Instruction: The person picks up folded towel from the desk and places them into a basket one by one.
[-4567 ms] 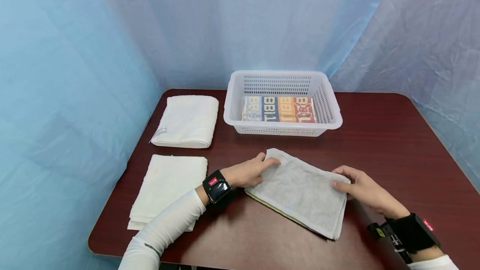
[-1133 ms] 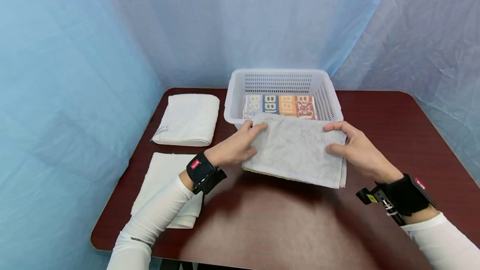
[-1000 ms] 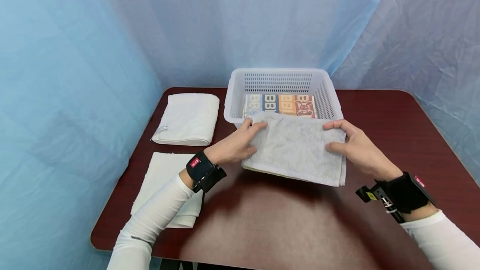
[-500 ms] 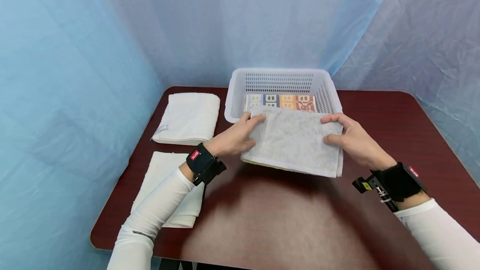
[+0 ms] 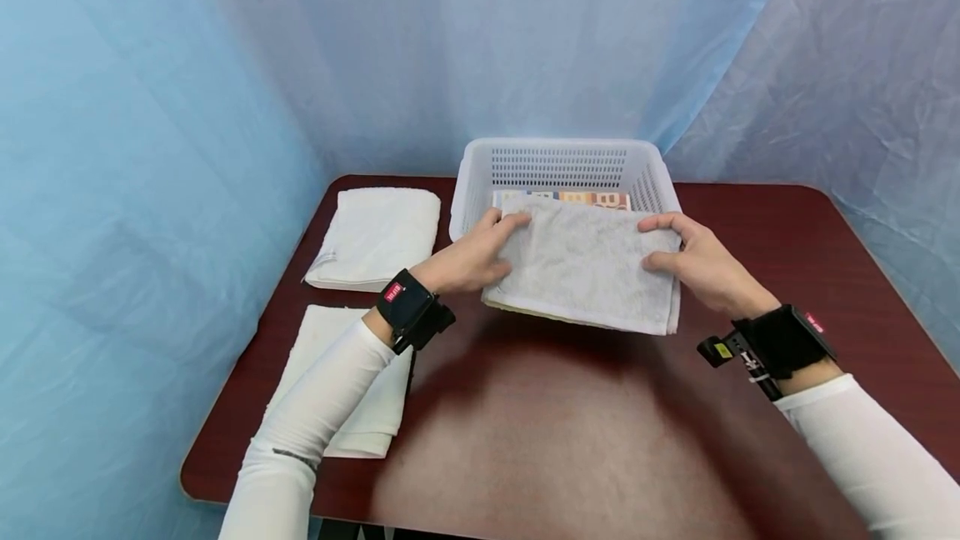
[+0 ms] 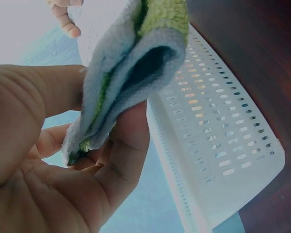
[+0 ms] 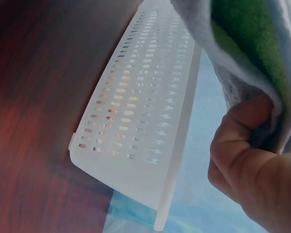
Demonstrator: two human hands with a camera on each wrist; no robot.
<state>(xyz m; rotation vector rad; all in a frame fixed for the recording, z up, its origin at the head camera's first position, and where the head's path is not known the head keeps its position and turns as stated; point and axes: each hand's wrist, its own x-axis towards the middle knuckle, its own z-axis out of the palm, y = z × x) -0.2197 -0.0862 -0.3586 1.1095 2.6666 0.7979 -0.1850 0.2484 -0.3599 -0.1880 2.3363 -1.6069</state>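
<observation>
Gray folded towel [image 5: 581, 265] between my left hand [image 5: 471, 259] and right hand [image 5: 703, 263].
I pinch its opposite ends, long axis running hand to hand; the white basket [image 5: 555, 148] lies just ahead, about equally near both.

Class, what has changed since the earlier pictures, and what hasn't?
The grey towel has risen from the table and moved forward to the basket, left grip and right grip holding it. It now hides more of the patterned towel. The basket, far white towel and near white towel stayed put.
</observation>
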